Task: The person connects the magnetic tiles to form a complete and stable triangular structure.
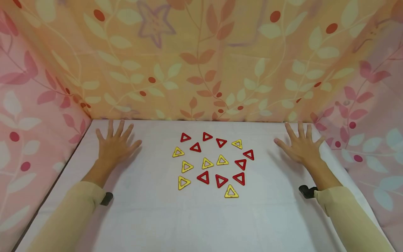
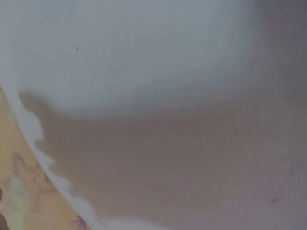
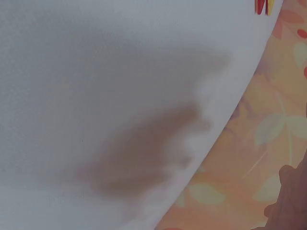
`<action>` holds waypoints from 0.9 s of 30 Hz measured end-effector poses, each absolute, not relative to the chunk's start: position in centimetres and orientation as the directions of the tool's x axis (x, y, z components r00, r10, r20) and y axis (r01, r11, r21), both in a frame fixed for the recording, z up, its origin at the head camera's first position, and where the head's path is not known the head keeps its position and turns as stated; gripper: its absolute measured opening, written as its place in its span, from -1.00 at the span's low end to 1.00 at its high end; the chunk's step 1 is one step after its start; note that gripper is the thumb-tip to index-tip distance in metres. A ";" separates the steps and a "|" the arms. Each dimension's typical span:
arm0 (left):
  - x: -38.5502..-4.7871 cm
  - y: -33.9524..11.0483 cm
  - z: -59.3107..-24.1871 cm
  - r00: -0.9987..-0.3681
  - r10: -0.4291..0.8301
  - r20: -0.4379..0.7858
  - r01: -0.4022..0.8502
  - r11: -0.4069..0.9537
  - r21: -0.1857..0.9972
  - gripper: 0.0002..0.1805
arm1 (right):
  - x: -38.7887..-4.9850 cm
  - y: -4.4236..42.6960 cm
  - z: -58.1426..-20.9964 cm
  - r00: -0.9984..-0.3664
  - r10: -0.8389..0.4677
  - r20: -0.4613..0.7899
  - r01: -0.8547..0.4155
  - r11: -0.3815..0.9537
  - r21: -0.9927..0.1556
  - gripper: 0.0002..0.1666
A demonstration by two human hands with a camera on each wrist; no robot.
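In the head view, red triangular rings and yellow triangular rings lie scattered flat around the middle of the white table, among them a red triangle (image 1: 221,181) and a yellow triangle (image 1: 231,192). Left of them the left hand (image 1: 115,145) has its fingers spread and holds nothing. On the right side the right hand (image 1: 300,144) is spread likewise, with nothing in it. The left wrist view shows mostly the hand's shadow on the cloth. At the right wrist view's lower right edge part of the right hand (image 3: 290,201) shows; a red piece (image 3: 260,5) is at the top.
A white cloth (image 1: 151,217) covers the table. Behind it hangs an orange leaf-patterned curtain (image 1: 176,70), with pink patterned cloth (image 1: 19,140) at the left and more at the right. A dark device (image 1: 308,191) sits at the right wrist, another (image 1: 107,198) at the left.
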State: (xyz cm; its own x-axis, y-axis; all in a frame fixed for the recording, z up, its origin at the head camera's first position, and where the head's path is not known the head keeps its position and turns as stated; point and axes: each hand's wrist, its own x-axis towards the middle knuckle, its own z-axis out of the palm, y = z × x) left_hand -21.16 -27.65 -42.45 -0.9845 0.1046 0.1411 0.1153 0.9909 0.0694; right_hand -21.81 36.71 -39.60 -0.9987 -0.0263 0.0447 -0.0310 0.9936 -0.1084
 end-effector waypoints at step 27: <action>-18.0 -20.4 -42.0 -0.875 0.383 0.295 0.408 0.912 0.027 -0.18 | -17.4 31.2 -38.7 -0.959 -0.279 0.046 -0.282 0.932 -0.230 0.05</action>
